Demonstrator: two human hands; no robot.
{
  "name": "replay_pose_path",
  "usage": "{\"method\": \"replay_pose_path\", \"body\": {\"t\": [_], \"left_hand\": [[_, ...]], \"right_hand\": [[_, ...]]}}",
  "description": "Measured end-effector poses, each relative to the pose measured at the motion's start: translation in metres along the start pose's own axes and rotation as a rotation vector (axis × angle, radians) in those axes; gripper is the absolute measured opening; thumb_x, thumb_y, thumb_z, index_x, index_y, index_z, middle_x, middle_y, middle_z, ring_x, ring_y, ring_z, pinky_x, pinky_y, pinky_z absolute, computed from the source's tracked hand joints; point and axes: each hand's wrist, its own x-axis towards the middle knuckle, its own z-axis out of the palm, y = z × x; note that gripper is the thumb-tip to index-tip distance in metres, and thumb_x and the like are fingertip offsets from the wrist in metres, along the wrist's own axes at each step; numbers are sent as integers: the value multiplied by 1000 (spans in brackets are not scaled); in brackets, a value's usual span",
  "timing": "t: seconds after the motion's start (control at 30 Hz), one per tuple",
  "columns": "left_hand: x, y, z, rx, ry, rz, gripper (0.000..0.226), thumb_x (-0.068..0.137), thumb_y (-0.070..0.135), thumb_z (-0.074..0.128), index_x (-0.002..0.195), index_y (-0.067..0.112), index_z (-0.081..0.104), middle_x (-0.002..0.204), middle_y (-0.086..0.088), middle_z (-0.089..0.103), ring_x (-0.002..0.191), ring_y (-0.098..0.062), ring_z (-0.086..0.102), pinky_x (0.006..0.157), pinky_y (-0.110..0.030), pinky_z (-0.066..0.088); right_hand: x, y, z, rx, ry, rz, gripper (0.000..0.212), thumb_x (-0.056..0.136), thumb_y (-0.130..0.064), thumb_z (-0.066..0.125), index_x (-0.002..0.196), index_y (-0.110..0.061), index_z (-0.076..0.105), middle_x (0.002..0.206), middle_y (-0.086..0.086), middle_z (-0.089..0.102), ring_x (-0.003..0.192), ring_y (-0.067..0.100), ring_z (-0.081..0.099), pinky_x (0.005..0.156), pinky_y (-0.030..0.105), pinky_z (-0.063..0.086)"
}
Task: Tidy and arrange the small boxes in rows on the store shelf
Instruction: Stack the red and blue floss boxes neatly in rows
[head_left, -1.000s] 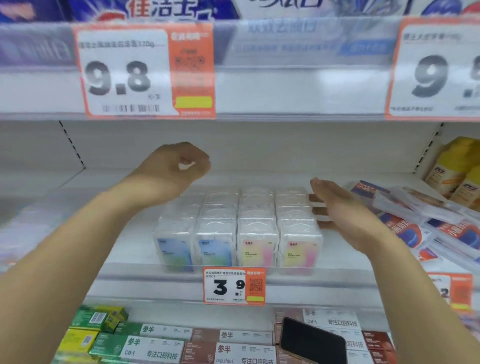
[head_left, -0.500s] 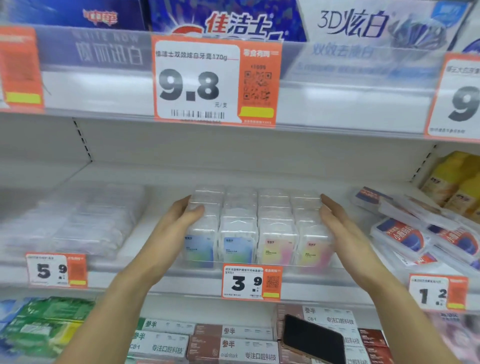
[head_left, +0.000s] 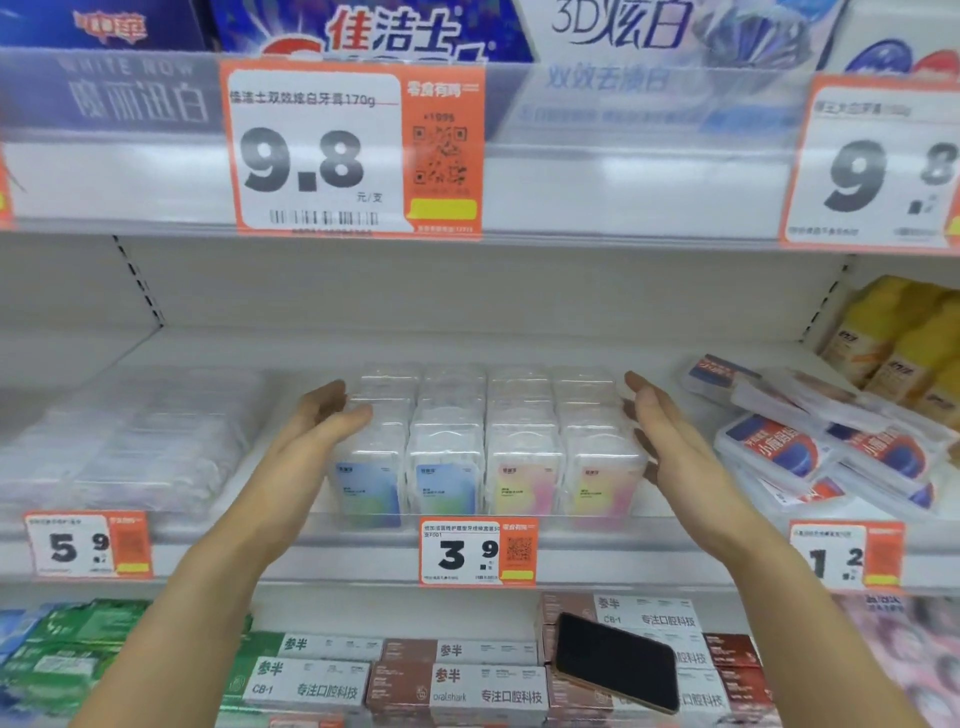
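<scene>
A block of small clear boxes (head_left: 485, 447), four across and several deep, is seen on the middle store shelf (head_left: 218, 540) above a 3.9 price tag (head_left: 477, 553). The block is flanked by two flat, open hands: the left hand (head_left: 317, 421) touches its left side, the right hand (head_left: 662, 431) its right.

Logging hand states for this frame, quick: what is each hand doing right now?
Left hand: open, flat against the left side of the block of small boxes, gripping nothing.
Right hand: open, palm facing the block's right side, holding nothing; contact unclear.
</scene>
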Motion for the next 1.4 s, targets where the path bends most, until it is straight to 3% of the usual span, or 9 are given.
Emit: {"method": "replay_pose_path", "body": {"t": [0.17,0.33,0.53,0.63,0.77,0.9,1.03,1.2,1.4], "left_hand": [[-24,42,14,-121,241,357,39,74,16,56,112,21,61,117,-2,64,120,-27,57,100,-41,45],[-80,66,110,80,-26,530,28,79,27,61,107,26,60,113,8,67,103,-10,64,83,-23,51],[-86,58,255,475,-391,601,29,88,40,59,111,48,44,119,32,44,111,12,43,88,-6,35],[-62,31,317,734,-403,718,68,84,45,60,143,37,28,147,2,21,140,-16,17,112,-36,30],[-27,9,356,939,-402,785,90,76,57,61,151,43,13,158,-15,-3,147,-36,-7,113,-59,21],[-6,4,363,890,-520,684,99,71,67,67,149,50,8,160,-5,-7,147,-26,-13,112,-59,26],[11,9,364,934,-529,652,102,72,59,73,148,51,5,159,4,-1,147,-20,-12,112,-51,30],[40,9,368,908,-373,548,93,76,53,69,150,45,12,157,2,-1,146,-17,-12,112,-50,31],[46,14,367,697,-104,466,70,71,40,78,132,28,47,141,-1,24,137,-21,23,103,-22,34]], "right_hand": [[-4,-7,-52,-33,523,-235,24,99,-27,58,122,-24,60,110,-5,68,95,0,67,81,23,55],[-19,13,-114,-108,967,-281,13,87,-13,61,96,-15,70,83,-6,68,71,-3,60,75,18,52],[-36,52,-168,-482,715,-79,43,80,-37,75,121,-34,63,131,12,54,124,24,51,96,30,40],[-37,67,-188,-608,485,6,89,66,-57,83,143,-49,40,154,15,32,147,30,28,112,47,38],[-24,67,-207,-661,290,54,116,53,-57,89,151,-46,27,163,9,20,150,22,20,107,28,30],[-6,64,-222,-781,208,143,111,45,-61,91,144,-34,46,140,0,56,132,25,45,110,35,36],[11,62,-225,-677,192,94,83,48,-54,92,122,-40,57,109,-22,63,108,10,56,88,23,40],[41,80,-208,-472,336,-23,85,56,-43,91,133,-24,59,121,0,69,111,23,64,92,38,53],[41,85,-210,-421,473,-40,58,74,-24,81,128,-19,60,117,1,68,89,12,59,68,16,45]]}}
